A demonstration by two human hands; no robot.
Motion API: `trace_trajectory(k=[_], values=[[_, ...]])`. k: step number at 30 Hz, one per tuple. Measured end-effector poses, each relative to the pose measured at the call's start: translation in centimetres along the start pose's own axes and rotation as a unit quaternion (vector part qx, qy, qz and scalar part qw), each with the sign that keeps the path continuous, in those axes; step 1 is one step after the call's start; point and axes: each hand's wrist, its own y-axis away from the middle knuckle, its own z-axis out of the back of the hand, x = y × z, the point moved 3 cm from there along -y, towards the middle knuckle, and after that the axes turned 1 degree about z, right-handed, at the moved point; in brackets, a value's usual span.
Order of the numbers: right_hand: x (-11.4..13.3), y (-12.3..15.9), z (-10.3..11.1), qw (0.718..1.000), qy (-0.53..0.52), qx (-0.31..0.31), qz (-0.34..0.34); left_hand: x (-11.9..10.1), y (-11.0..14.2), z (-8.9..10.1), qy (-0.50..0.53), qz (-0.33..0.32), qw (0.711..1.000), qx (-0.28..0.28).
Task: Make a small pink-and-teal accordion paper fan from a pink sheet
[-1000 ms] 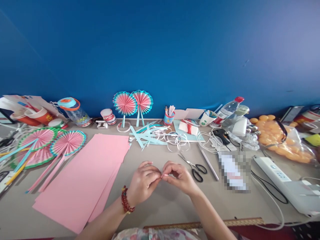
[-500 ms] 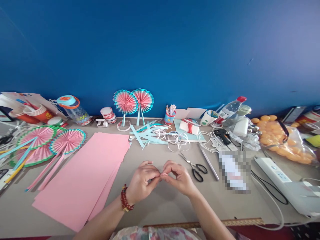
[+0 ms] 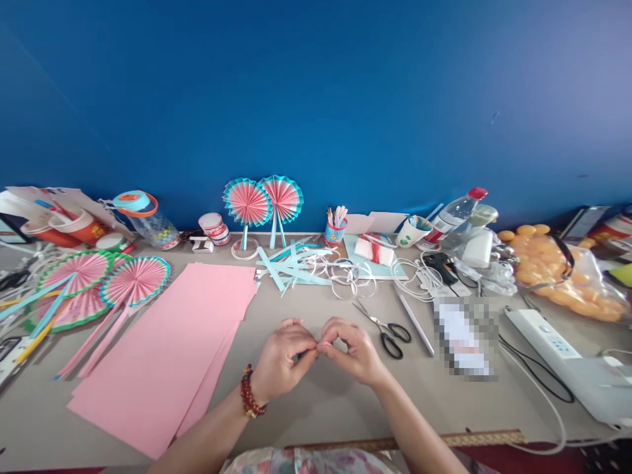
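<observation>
My left hand and my right hand meet fingertip to fingertip above the grey table. Both are closed in a pinch, thumbs against forefingers. Whatever lies between the fingertips is hidden or too small to make out. A red bead bracelet circles my left wrist. Beside the left hand lie large pink paper sheets, slightly fanned at one edge. Black-handled scissors rest partly open just right of my right hand, with a pale slim rod past them.
Blue paper strips and white curled strips are piled behind my hands. Pleated paper fans lean on the blue wall; more fans lie left. At right are a power strip, cables and a bag of orange balls. A wooden ruler lies along the front edge.
</observation>
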Motion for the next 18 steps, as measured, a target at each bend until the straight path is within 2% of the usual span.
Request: trace_trajectory(k=[4, 10, 18], values=[[-0.4, -0.1, -0.3, 1.000, 0.000, -0.026, 0.008, 0.2, 0.1, 0.1, -0.024, -0.010, 0.999, -0.024], [-0.1, 0.0, 0.1, 0.997, 0.043, -0.004, 0.063, -0.2, 0.1, 0.7, -0.072, -0.024, 0.997, -0.021], [1.6, -0.1, 0.7, 0.974, 0.201, 0.032, 0.102, -0.6, -0.1, 1.2, -0.147, -0.032, 0.988, -0.020]])
